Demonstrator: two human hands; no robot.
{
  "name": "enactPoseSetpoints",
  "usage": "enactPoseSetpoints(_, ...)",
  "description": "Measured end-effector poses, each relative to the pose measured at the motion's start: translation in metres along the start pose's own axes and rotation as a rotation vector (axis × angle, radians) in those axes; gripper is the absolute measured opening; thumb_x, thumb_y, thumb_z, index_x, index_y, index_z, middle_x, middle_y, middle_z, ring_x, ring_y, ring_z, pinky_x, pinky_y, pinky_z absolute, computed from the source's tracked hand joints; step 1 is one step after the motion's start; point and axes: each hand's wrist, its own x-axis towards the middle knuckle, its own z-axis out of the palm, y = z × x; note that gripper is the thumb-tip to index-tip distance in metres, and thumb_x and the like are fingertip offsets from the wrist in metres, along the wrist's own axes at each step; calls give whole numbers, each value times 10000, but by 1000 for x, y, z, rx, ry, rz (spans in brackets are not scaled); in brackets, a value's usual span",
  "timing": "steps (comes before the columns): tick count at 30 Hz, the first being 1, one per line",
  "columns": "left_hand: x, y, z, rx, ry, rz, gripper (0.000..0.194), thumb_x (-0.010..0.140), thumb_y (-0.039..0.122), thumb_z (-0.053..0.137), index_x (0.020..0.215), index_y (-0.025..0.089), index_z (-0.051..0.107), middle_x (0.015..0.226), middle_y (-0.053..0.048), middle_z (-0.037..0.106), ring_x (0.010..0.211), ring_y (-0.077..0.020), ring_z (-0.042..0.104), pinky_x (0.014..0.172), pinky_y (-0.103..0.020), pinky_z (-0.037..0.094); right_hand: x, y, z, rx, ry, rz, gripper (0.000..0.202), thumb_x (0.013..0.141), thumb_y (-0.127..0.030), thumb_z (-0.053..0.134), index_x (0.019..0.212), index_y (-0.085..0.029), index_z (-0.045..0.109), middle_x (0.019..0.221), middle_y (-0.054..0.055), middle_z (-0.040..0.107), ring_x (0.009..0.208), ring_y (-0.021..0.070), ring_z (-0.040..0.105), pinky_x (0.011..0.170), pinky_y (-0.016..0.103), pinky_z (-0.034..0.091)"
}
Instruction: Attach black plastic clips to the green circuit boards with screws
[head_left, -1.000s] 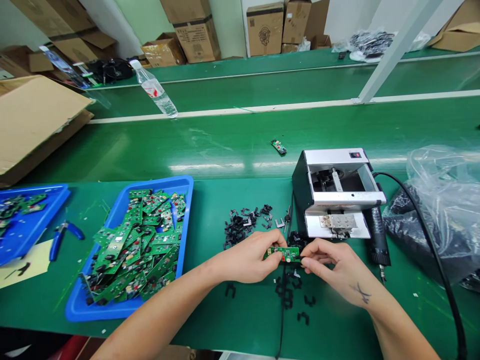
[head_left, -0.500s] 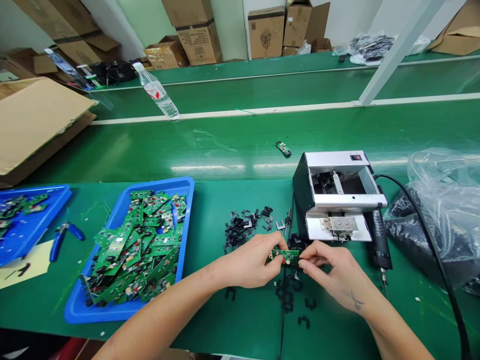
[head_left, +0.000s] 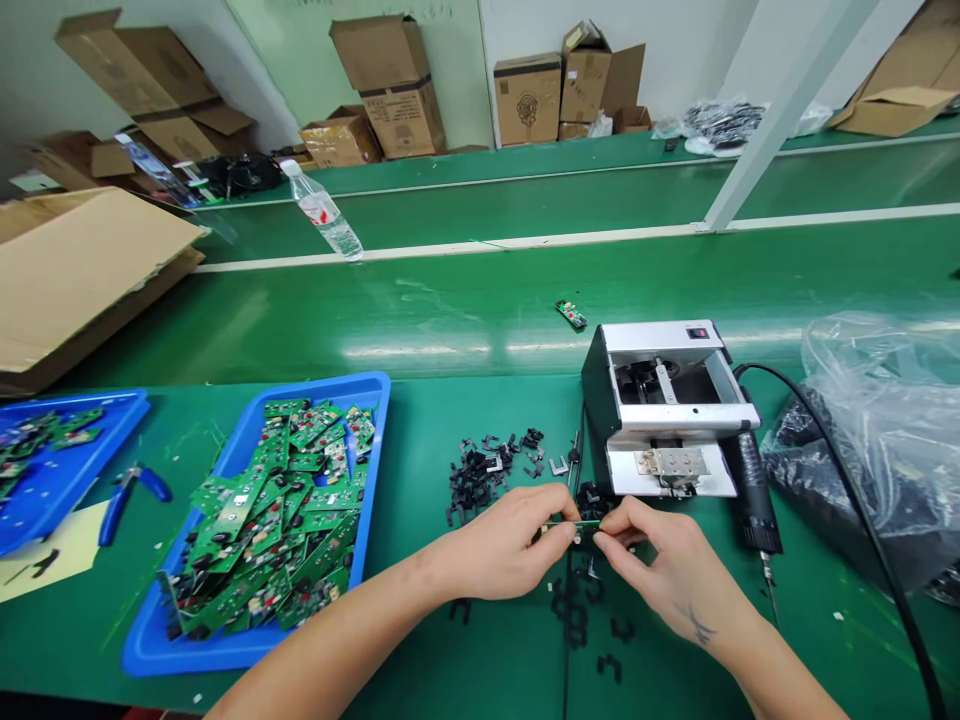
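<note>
A small green circuit board (head_left: 586, 525) is held nearly edge-on between my two hands, low over the bench. My left hand (head_left: 517, 540) pinches its left end between thumb and fingers. At the other end, the fingertips of my right hand (head_left: 645, 545) are closed on the board; whether they also hold a small part is hidden. Just behind my left hand lies a heap of black plastic clips (head_left: 476, 475). More black clips (head_left: 577, 610) are scattered on the green bench below the board. Behind my right hand stands a silver and black screw feeder (head_left: 675, 410).
A blue tray (head_left: 379, 440) full of circuit boards stands to the left, with blue-handled cutters (head_left: 116, 510) and another blue tray (head_left: 112, 440) beyond. An electric screwdriver (head_left: 754, 500) and a plastic bag of black parts (head_left: 817, 470) lie right. Farther back are a single board (head_left: 571, 314) and a water bottle (head_left: 326, 215).
The circuit board has been tipped from showing its component face to nearly edge-on. Both hands keep hold of it. The whole view has shifted slightly, so the scene sits lower.
</note>
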Motion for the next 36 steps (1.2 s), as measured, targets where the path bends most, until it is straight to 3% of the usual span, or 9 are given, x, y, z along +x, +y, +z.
enactPoseSetpoints(5,-1,3,0,-82,68,98,124,994,192,467,994,181,590,979,-55,643,876,-159,604,812,-265,480,-8,2,4,-179,169,-172,143,957,-227,548,825,-225,603,755,13,712,649,154,690,608,254,547)
enactPoseSetpoints(10,9,17,-12,-110,106,272,162,1006,175,484,1055,174,638,1123,-95,666,1044,-180,628,955,-305,498,-13,-2,-7,-351,426,-445,192,892,-73,609,995,-232,643,931,66,757,868,206,736,798,316,590)
enactPoseSetpoints(15,32,7,-14,43,146,410,153,989,181,550,1057,185,687,1163,-100,668,1033,-183,646,933,-315,522,-4,-2,-14,-516,617,-421,151,899,-101,616,867,-241,665,889,78,717,805,213,687,741,339,564)
enactPoseSetpoints(21,41,-23,-3,356,228,489,210,1020,191,492,1080,197,693,1199,-109,677,994,-197,620,865,-330,515,4,7,-2,-652,618,-382,204,959,-161,568,792,-210,675,735,51,646,659,171,634,621,281,488)
enactPoseSetpoints(25,38,-26,0,525,270,523,243,1016,165,453,1113,194,674,1205,-114,672,935,-203,590,809,-335,521,-6,12,-20,-590,540,-395,175,982,-201,541,933,-228,706,786,48,681,706,171,678,666,266,522)
enactPoseSetpoints(28,37,-25,1,583,276,506,259,1011,156,431,1128,193,658,1228,-122,660,913,-206,579,774,-334,526,-13,31,-55,-492,583,-173,182,972,-354,560,1043,-253,694,961,85,742,798,207,722,712,296,559)
enactPoseSetpoints(31,36,-25,2,603,272,491,262,1011,155,422,1150,194,641,1249,-127,647,908,-213,579,760,-343,531,-4,56,-83,-392,653,363,380,895,-539,579,1039,-207,692,940,171,739,780,323,714,651,418,543)
enactPoseSetpoints(34,35,-24,2,615,270,482,290,1005,126,410,1193,201,617,1271,-130,633,916,-216,580,767,-350,541,18,74,-89,-271,664,436,428,825,-506,636,991,-111,664,933,255,697,812,389,699,688,491,530)
enactPoseSetpoints(36,35,-24,2,636,278,480,331,992,82,389,1209,204,606,1276,-131,627,921,-214,579,763,-345,545,29,80,-88,-130,670,407,436,766,-469,699,1014,-115,646,921,205,683,845,355,693,726,459,535)
